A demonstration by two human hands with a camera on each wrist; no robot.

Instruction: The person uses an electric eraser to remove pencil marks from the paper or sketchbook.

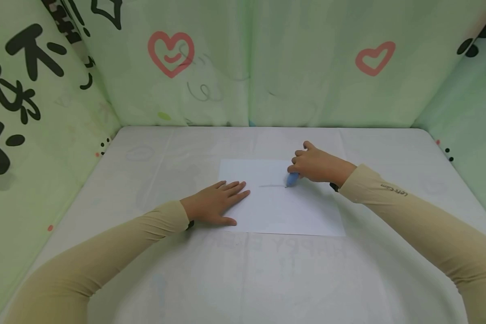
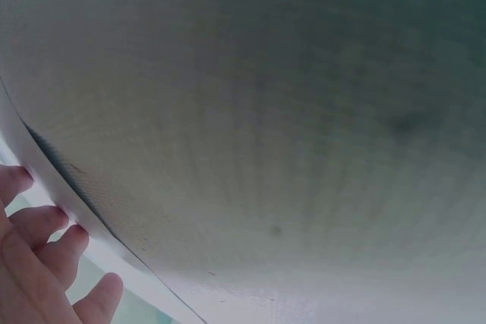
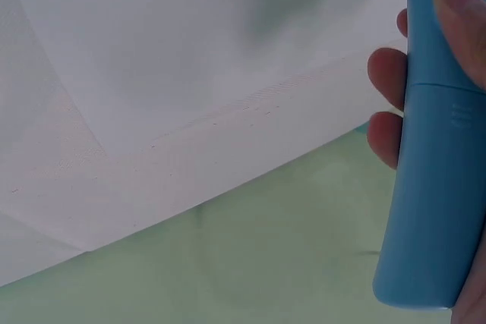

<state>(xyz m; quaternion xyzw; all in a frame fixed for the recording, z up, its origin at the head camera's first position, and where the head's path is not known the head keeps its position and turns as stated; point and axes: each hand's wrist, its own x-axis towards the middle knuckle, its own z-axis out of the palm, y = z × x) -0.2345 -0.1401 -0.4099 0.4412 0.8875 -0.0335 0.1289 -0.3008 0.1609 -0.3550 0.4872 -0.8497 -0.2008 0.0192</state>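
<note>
A white sheet of paper (image 1: 283, 211) lies on the table, with a thin grey line (image 1: 271, 186) across its middle. My left hand (image 1: 216, 203) rests with fingers spread on the sheet's left side; some of its fingertips (image 2: 64, 252) show in the left wrist view. My right hand (image 1: 317, 163) grips a thick blue handheld tool (image 1: 292, 179), its narrow end down at the paper near the line's right end. In the right wrist view the tool (image 3: 437, 195) has a smooth rounded body with a seam, and the thumb lies along it. Its tip is out of that view.
The table (image 1: 166, 162) has a white cover. Pale green curtains (image 1: 299, 90) with red hearts and black marks hang behind it and at both sides. Beyond the table edge the green cloth (image 3: 250, 263) also shows in the right wrist view.
</note>
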